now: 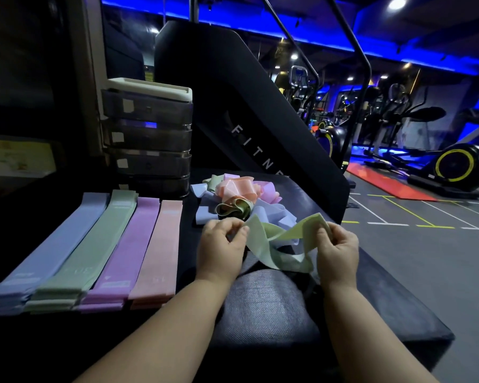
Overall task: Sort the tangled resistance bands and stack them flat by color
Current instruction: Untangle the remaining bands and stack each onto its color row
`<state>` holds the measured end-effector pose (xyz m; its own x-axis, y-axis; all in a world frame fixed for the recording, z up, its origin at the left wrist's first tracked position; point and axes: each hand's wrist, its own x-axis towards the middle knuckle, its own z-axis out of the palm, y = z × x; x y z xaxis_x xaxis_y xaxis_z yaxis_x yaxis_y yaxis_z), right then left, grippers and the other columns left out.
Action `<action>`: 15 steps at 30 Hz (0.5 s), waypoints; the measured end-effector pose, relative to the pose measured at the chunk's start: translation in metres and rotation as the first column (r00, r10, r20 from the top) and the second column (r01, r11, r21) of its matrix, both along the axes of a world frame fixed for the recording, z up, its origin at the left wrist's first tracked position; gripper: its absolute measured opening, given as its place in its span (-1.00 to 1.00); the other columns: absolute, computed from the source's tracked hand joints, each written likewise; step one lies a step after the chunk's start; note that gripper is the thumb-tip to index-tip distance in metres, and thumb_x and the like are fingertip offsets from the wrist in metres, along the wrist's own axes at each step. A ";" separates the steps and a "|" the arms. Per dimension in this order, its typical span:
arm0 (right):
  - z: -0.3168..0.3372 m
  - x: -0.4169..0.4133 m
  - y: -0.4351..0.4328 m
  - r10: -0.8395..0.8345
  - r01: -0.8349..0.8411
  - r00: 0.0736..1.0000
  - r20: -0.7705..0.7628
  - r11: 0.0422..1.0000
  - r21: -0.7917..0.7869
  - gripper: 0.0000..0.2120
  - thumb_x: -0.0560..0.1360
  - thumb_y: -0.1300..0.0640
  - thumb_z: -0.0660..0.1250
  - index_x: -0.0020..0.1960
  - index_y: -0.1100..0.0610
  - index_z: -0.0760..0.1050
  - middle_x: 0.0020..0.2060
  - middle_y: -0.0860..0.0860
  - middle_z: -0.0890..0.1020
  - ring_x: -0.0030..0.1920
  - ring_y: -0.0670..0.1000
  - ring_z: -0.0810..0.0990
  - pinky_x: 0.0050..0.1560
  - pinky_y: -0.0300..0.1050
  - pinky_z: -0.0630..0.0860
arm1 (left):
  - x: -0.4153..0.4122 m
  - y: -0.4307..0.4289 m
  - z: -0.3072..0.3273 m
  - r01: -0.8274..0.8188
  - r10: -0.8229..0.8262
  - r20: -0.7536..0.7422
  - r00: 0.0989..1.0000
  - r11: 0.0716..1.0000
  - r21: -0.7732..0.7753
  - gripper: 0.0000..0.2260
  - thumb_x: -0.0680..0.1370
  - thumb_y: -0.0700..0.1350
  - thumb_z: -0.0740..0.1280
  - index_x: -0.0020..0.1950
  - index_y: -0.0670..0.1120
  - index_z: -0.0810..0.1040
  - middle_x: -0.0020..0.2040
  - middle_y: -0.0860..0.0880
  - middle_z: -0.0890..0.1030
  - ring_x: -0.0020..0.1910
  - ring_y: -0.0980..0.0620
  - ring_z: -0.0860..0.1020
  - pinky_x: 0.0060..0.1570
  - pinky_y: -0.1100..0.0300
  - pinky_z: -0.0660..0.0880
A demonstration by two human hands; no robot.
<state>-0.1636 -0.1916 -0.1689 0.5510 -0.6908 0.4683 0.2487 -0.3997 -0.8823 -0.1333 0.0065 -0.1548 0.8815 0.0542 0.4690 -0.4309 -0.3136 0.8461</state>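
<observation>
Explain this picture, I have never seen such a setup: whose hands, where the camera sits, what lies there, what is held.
No machine: a person works bare-handed, and the one picture comes from a camera worn on their head, looking down. The left hand and right hand each pinch the twisted light green band above a dark padded bench. Behind it lies the tangled pile of pink, purple, blue and green bands. On the left, four flat stacks lie side by side: blue stack, green stack, purple stack, pink stack.

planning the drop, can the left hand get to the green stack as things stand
Probably yes: between left hand and green stack lie only the flat purple stack and pink stack, though it grips a green band.
</observation>
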 end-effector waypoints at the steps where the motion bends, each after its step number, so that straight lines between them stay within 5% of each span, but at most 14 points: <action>1: -0.002 0.001 -0.002 -0.017 0.017 1.000 -0.011 1.000 0.003 -0.68 0.38 -0.15 0.29 -0.15 0.09 0.63 -0.11 0.26 0.61 -0.16 0.09 0.56 -0.02 0.02 0.54 | 0.000 0.001 0.000 -0.009 0.010 0.004 1.000 1.000 -0.022 -0.92 0.52 -0.11 0.42 -0.03 -0.08 0.68 -0.17 0.03 0.54 -0.19 0.09 0.51 -0.22 0.38 0.33; 4: 0.006 -0.005 0.004 -0.056 0.056 0.998 -0.034 0.998 0.008 -0.76 0.37 -0.08 0.26 -0.29 0.08 0.55 -0.28 0.13 0.61 -0.21 0.05 0.53 -0.08 0.00 0.50 | -0.004 0.002 0.001 0.018 -0.018 0.002 1.000 0.994 -0.106 -0.93 0.53 -0.13 0.41 -0.03 -0.07 0.67 -0.36 0.16 0.55 -0.33 0.34 0.51 -0.30 0.52 0.34; 6: 0.008 -0.008 0.007 -0.038 0.039 0.999 -0.031 0.998 0.042 -0.80 0.34 -0.02 0.24 -0.31 0.09 0.54 -0.36 0.03 0.59 -0.27 0.04 0.52 -0.14 -0.02 0.50 | -0.007 0.001 0.001 0.023 -0.023 0.001 1.000 0.989 -0.147 -0.94 0.55 -0.14 0.38 -0.04 -0.05 0.65 -0.41 0.15 0.55 -0.41 0.32 0.51 -0.32 0.51 0.36; 9: 0.005 -0.006 0.006 -0.049 0.050 0.999 -0.017 0.998 0.025 -0.74 0.32 -0.03 0.20 -0.28 0.14 0.53 -0.30 0.16 0.61 -0.21 0.16 0.55 -0.12 0.04 0.52 | -0.008 0.002 0.004 0.026 -0.032 -0.023 0.999 0.970 -0.242 -0.87 0.58 -0.16 0.33 -0.11 0.05 0.57 -0.42 0.04 0.59 -0.51 0.18 0.51 -0.36 0.37 0.46; 15: -0.001 0.000 -0.002 -0.080 0.079 0.996 -0.035 0.996 -0.031 -0.64 0.31 -0.16 0.17 -0.24 0.10 0.58 -0.17 0.25 0.55 -0.06 0.19 0.53 0.02 0.00 0.48 | -0.007 0.005 0.005 -0.008 -0.020 -0.068 0.998 0.920 -0.391 -0.83 0.60 -0.16 0.27 -0.14 0.07 0.50 -0.26 0.05 0.64 -0.35 0.04 0.61 -0.18 -0.07 0.61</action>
<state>-0.1639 -0.1933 -0.1697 0.5117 -0.7193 0.4698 0.1830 -0.4431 -0.8776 -0.1404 0.0120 -0.1495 0.9117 0.2154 0.3498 -0.3680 0.0502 0.9285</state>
